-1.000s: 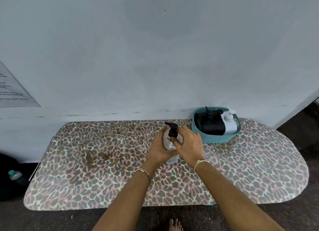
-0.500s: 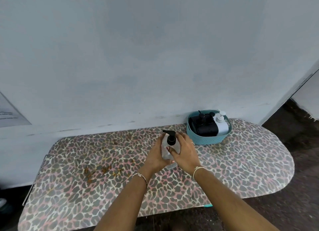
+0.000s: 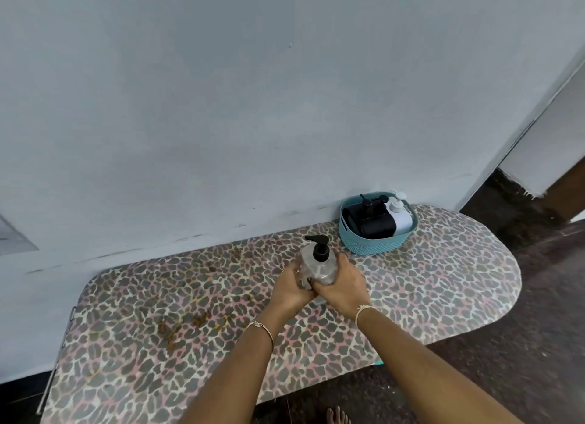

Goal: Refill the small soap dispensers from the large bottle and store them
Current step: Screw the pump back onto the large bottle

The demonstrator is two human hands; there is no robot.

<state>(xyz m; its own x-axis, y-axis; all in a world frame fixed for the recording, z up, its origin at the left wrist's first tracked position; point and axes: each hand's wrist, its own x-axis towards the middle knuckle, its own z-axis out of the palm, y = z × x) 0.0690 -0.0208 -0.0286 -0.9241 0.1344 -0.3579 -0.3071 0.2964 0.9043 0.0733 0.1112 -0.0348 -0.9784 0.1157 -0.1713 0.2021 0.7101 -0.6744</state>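
The clear dispenser (image 3: 317,265) stands upright on the leopard-print table (image 3: 443,284), black pump nozzle pointing left. The left hand (image 3: 292,289) and right hand (image 3: 340,284) clasp its body from either side. Beyond it by the wall, a teal basket (image 3: 373,246) holds black dispensers (image 3: 370,221) and a white dispenser (image 3: 400,217), all upright

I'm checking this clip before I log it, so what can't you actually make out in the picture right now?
Head view only:
- Clear dispenser: its lower part and base are covered by the left hand and right hand, so the fill level can't be told.
- Bottles in the teal basket: the wall hides their lower parts; the exact count is unclear.
- Paper on the wall: cut off by the left edge, unreadable.
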